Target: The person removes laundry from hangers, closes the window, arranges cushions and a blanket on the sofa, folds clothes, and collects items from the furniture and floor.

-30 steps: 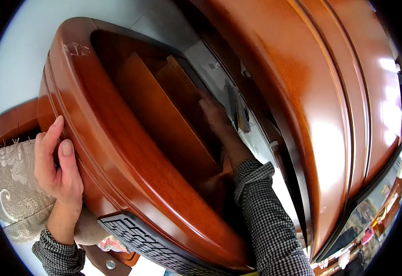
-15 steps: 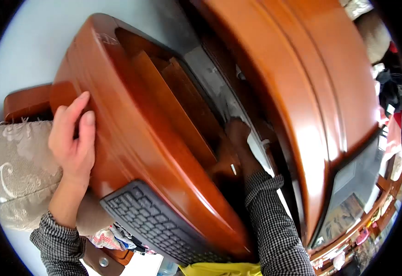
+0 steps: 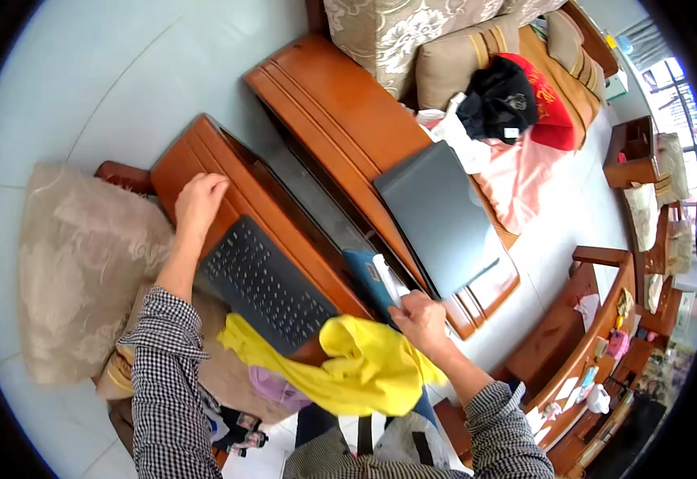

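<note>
My left hand (image 3: 199,203) rests on the near brown wooden tabletop panel (image 3: 179,164), its fingers bent and drawn together with nothing visible in them. My right hand (image 3: 423,322) grips a flat blue packet-like thing (image 3: 367,275) with a white part along one side; its exact kind is unclear. The blue thing is tilted over the gap between the two wooden panels. A dark keyboard (image 3: 267,283) lies on the near panel, between my hands. Bunched yellow cloth (image 3: 372,363) lies at the panel's front end, just below my right hand.
A closed dark laptop (image 3: 440,215) lies on the far wooden panel (image 3: 348,104). Beyond it are a sofa with cushions (image 3: 460,60) and piled clothes (image 3: 500,100). A fabric stool (image 3: 85,271) stands at left. Wooden furniture (image 3: 564,319) is at right.
My right hand has come up out of the gap between the panels, now with the blue thing. My left hand stays on the near panel, fingers drawn closer together. The view has pulled back.
</note>
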Action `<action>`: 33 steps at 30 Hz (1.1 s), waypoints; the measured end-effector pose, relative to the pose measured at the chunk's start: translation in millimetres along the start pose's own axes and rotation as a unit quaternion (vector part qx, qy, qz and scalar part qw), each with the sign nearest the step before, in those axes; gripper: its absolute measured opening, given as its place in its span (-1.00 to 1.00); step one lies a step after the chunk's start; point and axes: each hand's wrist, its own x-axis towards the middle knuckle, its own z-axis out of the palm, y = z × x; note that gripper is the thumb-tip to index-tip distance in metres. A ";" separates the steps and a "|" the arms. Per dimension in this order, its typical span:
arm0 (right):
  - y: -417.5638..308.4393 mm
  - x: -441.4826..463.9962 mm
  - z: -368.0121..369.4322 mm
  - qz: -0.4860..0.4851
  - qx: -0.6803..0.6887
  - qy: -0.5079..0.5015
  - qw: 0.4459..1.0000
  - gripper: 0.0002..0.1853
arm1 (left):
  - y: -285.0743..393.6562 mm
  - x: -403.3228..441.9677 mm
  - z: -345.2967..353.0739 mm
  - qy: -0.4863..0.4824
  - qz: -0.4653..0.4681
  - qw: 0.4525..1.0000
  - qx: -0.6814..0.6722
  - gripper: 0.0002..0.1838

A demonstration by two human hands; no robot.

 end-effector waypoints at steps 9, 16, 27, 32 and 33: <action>-77.7 -106.7 -96.2 -0.347 -0.149 0.074 0.923 -0.51 | 177.6 -222.6 -39.0 -0.264 -0.450 0.450 -0.725 -0.37; -74.1 -152.3 -41.1 -0.359 -0.102 0.021 0.928 -0.58 | 173.4 -277.6 -49.2 -0.204 -0.450 0.541 -0.681 -0.57; -53.5 -181.0 -29.8 -0.071 -0.002 0.005 0.997 -0.67 | 77.7 -263.8 -22.5 0.039 -0.396 0.557 -0.729 -0.60; -24.9 -212.2 -27.9 0.082 0.052 -0.030 0.995 -0.72 | 23.3 -231.2 12.1 0.011 -0.451 0.682 -0.576 -0.70; -17.5 -219.1 -27.6 0.098 0.049 -0.037 0.993 -0.73 | 23.6 -229.4 13.0 0.024 -0.435 0.693 -0.575 -0.72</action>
